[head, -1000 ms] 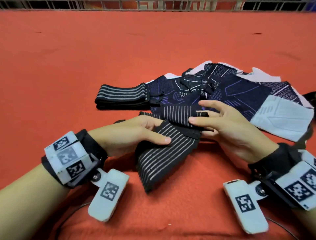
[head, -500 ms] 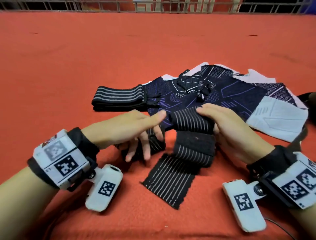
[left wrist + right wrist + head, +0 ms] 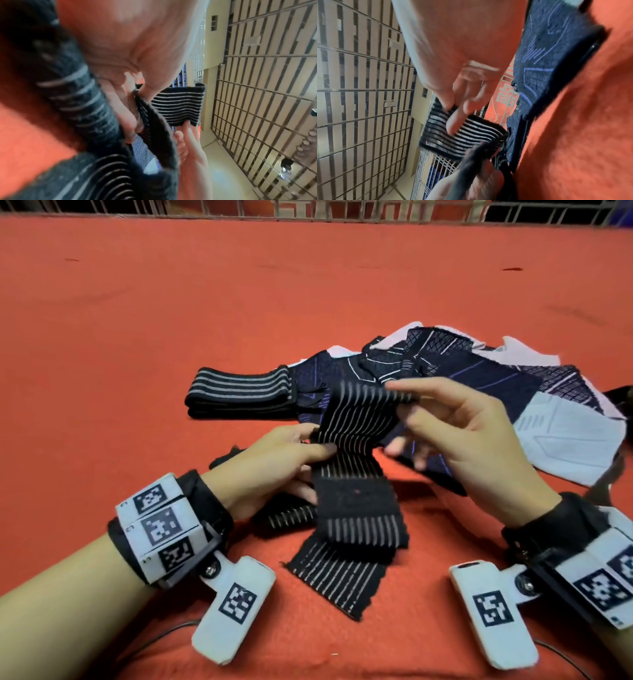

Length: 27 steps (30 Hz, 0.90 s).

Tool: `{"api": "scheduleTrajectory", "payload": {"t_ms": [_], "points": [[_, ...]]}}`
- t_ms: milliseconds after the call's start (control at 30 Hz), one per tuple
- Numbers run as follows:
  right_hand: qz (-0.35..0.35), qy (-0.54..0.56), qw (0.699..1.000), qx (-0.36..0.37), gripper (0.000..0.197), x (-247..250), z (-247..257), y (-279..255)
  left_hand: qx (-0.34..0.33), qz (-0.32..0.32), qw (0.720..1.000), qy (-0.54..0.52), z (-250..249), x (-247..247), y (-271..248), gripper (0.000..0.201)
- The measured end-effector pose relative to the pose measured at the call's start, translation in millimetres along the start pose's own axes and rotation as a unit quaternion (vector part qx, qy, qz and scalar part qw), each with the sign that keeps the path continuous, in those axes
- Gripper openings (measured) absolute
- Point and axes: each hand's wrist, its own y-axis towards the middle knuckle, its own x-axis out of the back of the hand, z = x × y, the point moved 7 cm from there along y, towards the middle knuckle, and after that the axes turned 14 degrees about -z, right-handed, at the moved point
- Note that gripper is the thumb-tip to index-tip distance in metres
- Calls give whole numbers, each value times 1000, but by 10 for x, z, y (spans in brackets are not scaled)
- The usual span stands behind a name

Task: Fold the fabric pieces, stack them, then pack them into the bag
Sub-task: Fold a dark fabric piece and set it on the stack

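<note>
A long black strip with thin white stripes (image 3: 356, 440) is lifted between both hands above the red table (image 3: 171, 320). My left hand (image 3: 291, 446) pinches its left edge (image 3: 139, 97). My right hand (image 3: 428, 419) pinches the upper end between thumb and forefinger (image 3: 453, 117). The strip's lower part (image 3: 342, 573) hangs down onto the table in loose folds. A folded striped strip (image 3: 239, 392) lies behind on the left. A heap of dark blue, black and white patterned fabric pieces (image 3: 479, 392) lies behind my right hand.
A dark strap or bag edge (image 3: 620, 392) shows at the far right, mostly cut off. A metal railing (image 3: 308, 208) runs along the table's far side. Another short striped piece (image 3: 287, 517) lies under my left wrist.
Both hands have raised the striped strip off the table. The right hand has lifted its upper end higher, and the left hand has moved from the table to pinch the strip's edge.
</note>
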Motion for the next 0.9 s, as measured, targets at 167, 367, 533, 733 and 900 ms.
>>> {"api": "scheduleTrajectory", "payload": {"t_ms": [167,367,533,733,900], "points": [[104,-72,992,-3,36,-116,-29,-80,62,51,983,-162,-32,-29,-19,58],[127,-34,986,-106,49,-141,-87,-126,-15,-38,996,-85,-39,2,-35,29],[3,-101,994,-40,28,5,-63,-24,-39,-59,992,-101,-104,47,-55,30],[47,4,981,-190,46,-141,-274,-150,-83,-38,992,-87,-233,-47,-121,29],[-6,-30,992,-126,15,-64,-169,-107,-90,-9,995,-47,-260,-106,-177,28]]}}
